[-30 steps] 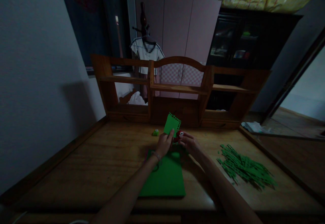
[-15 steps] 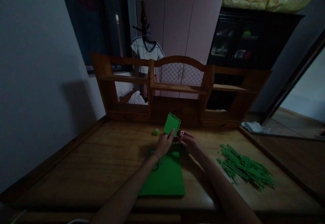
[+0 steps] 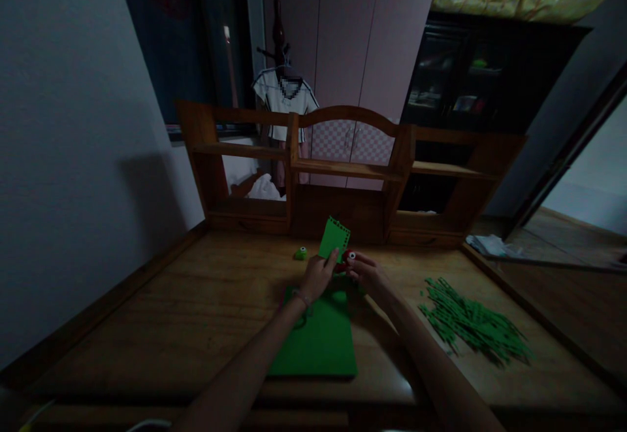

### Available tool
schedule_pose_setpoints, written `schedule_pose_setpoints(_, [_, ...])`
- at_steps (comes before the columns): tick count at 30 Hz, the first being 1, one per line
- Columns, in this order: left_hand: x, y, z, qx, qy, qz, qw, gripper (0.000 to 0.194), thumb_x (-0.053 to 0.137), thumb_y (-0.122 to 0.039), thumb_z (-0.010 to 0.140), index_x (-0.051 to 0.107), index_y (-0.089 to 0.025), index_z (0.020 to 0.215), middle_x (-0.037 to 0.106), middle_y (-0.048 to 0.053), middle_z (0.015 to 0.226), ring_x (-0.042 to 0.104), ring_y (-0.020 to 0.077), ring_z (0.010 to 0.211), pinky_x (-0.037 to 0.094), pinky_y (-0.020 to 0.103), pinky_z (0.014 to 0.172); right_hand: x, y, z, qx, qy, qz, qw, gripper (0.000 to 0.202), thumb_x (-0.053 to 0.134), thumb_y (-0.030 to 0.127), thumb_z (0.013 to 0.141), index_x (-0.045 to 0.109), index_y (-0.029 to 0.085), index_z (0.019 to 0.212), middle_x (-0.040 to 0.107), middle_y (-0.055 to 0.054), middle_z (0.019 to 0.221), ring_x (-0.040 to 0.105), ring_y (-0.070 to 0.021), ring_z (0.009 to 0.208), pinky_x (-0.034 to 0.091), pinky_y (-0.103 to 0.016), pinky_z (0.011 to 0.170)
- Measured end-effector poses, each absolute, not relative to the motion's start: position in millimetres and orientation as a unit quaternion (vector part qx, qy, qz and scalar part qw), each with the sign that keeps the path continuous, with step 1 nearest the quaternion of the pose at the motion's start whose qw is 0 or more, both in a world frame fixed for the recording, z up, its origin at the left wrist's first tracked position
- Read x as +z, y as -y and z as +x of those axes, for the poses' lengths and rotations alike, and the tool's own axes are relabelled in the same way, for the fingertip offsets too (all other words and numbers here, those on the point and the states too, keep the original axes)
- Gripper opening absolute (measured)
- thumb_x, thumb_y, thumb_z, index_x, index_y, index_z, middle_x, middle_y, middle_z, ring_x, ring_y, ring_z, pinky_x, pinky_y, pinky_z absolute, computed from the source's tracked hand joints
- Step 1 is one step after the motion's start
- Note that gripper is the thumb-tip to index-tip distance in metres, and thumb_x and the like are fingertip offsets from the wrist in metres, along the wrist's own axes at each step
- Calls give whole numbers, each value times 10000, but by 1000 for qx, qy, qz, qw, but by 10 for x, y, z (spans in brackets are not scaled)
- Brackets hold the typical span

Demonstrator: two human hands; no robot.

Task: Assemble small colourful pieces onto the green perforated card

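Note:
My left hand [image 3: 318, 276] is closed on a small green sheet [image 3: 334, 237] with notches along its top and right edges, thumb in front. Just right of it, my right hand [image 3: 368, 274] grips a small red object [image 3: 347, 257] with a white, eye-like spot, close against the sheet's right edge. A large green sheet or board [image 3: 318, 344] lies on the table below both hands. Left of the small sheet sits a little green object [image 3: 300, 254] with a similar eye-like spot. A dark loop near my left wrist is too dim to make out.
A pile of green strips [image 3: 475, 321] lies on the wooden table [image 3: 196, 314] at the right. Wooden shelving [image 3: 343, 169] stands along the table's back edge. White plastic-looking packets [image 3: 487, 246] rest beyond the right rear corner.
The small green sheet has shifted very slightly to the right with my left hand. Both hands keep their grips, and the view has moved a little.

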State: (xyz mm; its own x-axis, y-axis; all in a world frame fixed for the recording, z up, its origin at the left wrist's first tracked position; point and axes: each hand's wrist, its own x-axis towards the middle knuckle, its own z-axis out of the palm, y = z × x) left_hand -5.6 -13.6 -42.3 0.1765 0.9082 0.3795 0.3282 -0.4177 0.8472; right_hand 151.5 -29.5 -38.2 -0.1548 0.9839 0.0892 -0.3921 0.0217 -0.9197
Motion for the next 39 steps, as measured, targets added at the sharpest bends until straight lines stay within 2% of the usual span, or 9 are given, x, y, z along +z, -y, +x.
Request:
schedule_pose_setpoints(4, [-398, 145, -62, 470, -431, 705, 311, 541, 338, -527, 878, 581, -154, 570, 576, 38, 524, 579, 159, 628, 369, 234, 568, -380, 301, 1527, 610, 449, -333, 562, 272, 747, 280, 631, 690, 199, 884, 668, -27, 883, 593, -150, 769, 440, -275, 736])
schedule_pose_setpoints(9, [-392, 156, -51, 498, -401, 707, 302, 447, 377, -498, 875, 633, -161, 731, 660, 46, 722, 597, 163, 719, 402, 233, 627, -391, 291, 1529, 608, 437, -329, 576, 290, 757, 266, 625, 684, 209, 900, 667, -32, 953, 606, -158, 829, 446, -280, 769])
schedule_pose_setpoints(15, [-437, 150, -34, 471, -422, 707, 316, 484, 358, -528, 870, 608, -162, 674, 566, 9, 531, 550, 150, 558, 383, 240, 570, -398, 286, 1535, 578, 446, -359, 582, 364, 769, 275, 609, 671, 219, 956, 670, -34, 968, 617, -161, 796, 452, -276, 732])
schedule_pose_setpoints(25, [-508, 91, -41, 452, -436, 714, 310, 559, 334, -553, 865, 563, -155, 546, 502, 2, 445, 524, 133, 486, 387, 233, 567, -461, 261, 1541, 524, 505, -403, 554, 407, 760, 297, 617, 669, 213, 1005, 691, -34, 884, 626, -166, 750, 447, -272, 668])
schedule_pose_setpoints(27, [-507, 85, -46, 457, -436, 720, 287, 531, 354, -543, 862, 613, -154, 609, 578, 30, 532, 570, 156, 582, 404, 241, 610, -457, 269, 1528, 519, 503, -408, 558, 433, 763, 307, 612, 664, 221, 1025, 694, -33, 893, 631, -176, 767, 459, -289, 697])
schedule_pose_setpoints(29, [-495, 86, -50, 478, -426, 722, 263, 476, 372, -525, 863, 666, -163, 766, 656, 54, 712, 600, 176, 723, 416, 250, 680, -432, 288, 1512, 536, 497, -393, 558, 458, 763, 309, 614, 654, 231, 1052, 689, -33, 940, 631, -179, 796, 466, -302, 735])
schedule_pose_setpoints(31, [-481, 88, -54, 487, -421, 720, 258, 451, 375, -515, 866, 672, -176, 867, 672, 57, 808, 598, 179, 773, 417, 254, 708, -398, 306, 1499, 560, 491, -372, 554, 447, 757, 313, 630, 654, 232, 1058, 681, -30, 956, 625, -164, 778, 466, -295, 742])
schedule_pose_setpoints(35, [-473, 88, -69, 464, -436, 719, 279, 504, 354, -535, 864, 657, -159, 719, 629, 47, 649, 572, 171, 659, 402, 248, 637, -365, 309, 1495, 596, 483, -342, 543, 328, 693, 397, 701, 689, 213, 973, 675, -26, 844, 593, -136, 684, 459, -262, 679])
schedule_pose_setpoints(39, [-475, 90, -75, 465, -438, 715, 283, 504, 357, -536, 867, 622, -163, 657, 595, 36, 585, 568, 164, 623, 385, 241, 598, -396, 283, 1509, 596, 480, -342, 545, 364, 685, 441, 700, 686, 202, 974, 671, -37, 811, 585, -150, 680, 457, -273, 666])
